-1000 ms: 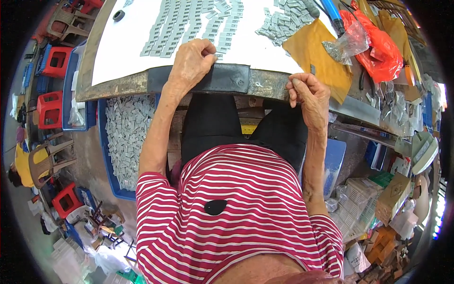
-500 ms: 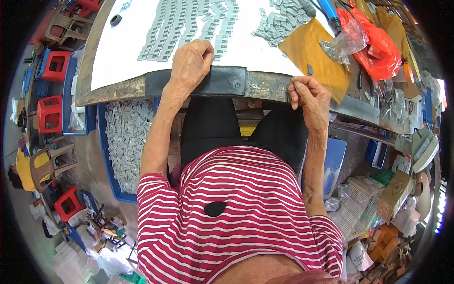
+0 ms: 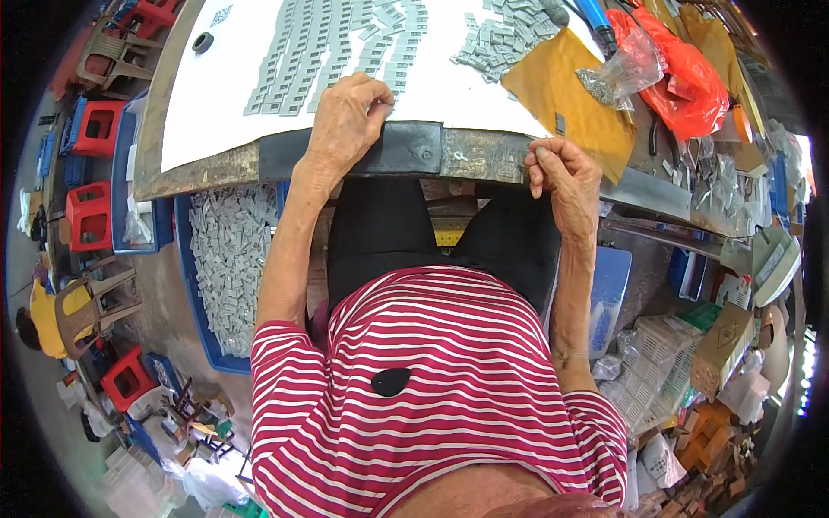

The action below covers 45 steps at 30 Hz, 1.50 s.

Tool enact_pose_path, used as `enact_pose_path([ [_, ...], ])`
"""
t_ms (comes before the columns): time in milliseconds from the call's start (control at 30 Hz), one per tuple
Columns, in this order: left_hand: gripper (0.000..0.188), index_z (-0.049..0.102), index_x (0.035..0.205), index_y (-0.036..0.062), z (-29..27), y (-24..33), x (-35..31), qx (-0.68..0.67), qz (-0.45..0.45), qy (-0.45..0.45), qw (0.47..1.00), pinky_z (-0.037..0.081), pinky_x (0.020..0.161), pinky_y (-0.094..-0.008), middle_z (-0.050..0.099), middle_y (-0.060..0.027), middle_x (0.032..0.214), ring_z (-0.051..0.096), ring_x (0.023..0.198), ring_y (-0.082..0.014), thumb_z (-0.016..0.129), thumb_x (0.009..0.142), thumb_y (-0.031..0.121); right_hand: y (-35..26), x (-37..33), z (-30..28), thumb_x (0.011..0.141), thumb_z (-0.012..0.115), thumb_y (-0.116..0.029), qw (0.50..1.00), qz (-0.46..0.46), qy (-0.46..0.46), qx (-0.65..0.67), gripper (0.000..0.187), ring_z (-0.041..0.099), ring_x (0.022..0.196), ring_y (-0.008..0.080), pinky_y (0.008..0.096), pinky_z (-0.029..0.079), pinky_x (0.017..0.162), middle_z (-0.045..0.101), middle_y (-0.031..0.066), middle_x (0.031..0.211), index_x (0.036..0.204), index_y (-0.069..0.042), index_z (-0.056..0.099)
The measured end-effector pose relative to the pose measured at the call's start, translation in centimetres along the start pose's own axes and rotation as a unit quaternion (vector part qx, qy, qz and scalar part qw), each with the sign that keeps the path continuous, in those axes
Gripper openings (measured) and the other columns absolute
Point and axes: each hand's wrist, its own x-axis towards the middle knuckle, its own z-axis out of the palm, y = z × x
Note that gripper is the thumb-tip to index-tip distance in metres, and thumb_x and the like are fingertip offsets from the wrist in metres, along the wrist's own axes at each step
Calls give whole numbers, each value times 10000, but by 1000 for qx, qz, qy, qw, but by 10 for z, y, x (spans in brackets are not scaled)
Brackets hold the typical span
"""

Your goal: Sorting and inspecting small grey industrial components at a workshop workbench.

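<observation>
My left hand [image 3: 347, 123] rests over the near edge of the white sheet [image 3: 207, 112], its fingers curled in and closed. It lies at the near ends of several rows of small flat grey pieces [image 3: 289, 73]; whatever is under the fingertips is hidden. Off to the right, my right hand [image 3: 566, 177] is held at the table's front edge with thumb and fingers pinched together. What that pinch holds, if anything, is too small to make out. Farther back on the sheet lies a loose heap of similar grey pieces [image 3: 509, 39].
A brown leather-like sheet [image 3: 574, 86] lies beside a red plastic bag [image 3: 695, 95] and a blue-handled tool [image 3: 596, 22]. A black ring [image 3: 203, 42] sits at the sheet's left. Below the table, a blue bin [image 3: 192, 285] holds many grey pieces. A person in yellow [image 3: 60, 315] sits far left.
The view has shifted slightly, so the table and its pieces appear a little lower and farther left. Both hands keep nearly the same pose and place.
</observation>
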Motion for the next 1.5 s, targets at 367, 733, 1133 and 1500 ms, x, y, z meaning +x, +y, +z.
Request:
enact_pose_path([
  [367,65,577,734,-13,2,4,-1,-46,-3,35,998,425,576,-352,555,-113,719,550,659,-277,611,681,-30,-19,7,-17,850,527,-60,997,-23,66,-17,135,514,529,75,190,427,467,587,62,712,890,56,584],
  [733,135,562,792,23,11,20,-7,-14,49,81,995,399,667,-350,550,-84,766,530,747,-267,596,686,-54,-4,53,-47,793,533,-75,890,-173,82,-415,124,593,679,248,336,459,620,599,145,753,852,17,592],
  [1133,187,572,879,-25,40,47,18,-159,-33,106,981,455,670,-337,573,-154,805,568,731,-278,515,704,-59,-5,62,-42,798,533,-29,729,-314,7,-608,42,538,699,370,414,429,583,507,178,773,835,-10,530],
  [1500,337,467,1069,-79,91,41,77,-64,47,182,980,350,874,-431,472,-228,1080,437,1007,-364,536,770,61,-10,60,-39,714,488,23,654,-276,-63,-702,108,575,668,345,398,487,580,477,196,810,820,43,480],
])
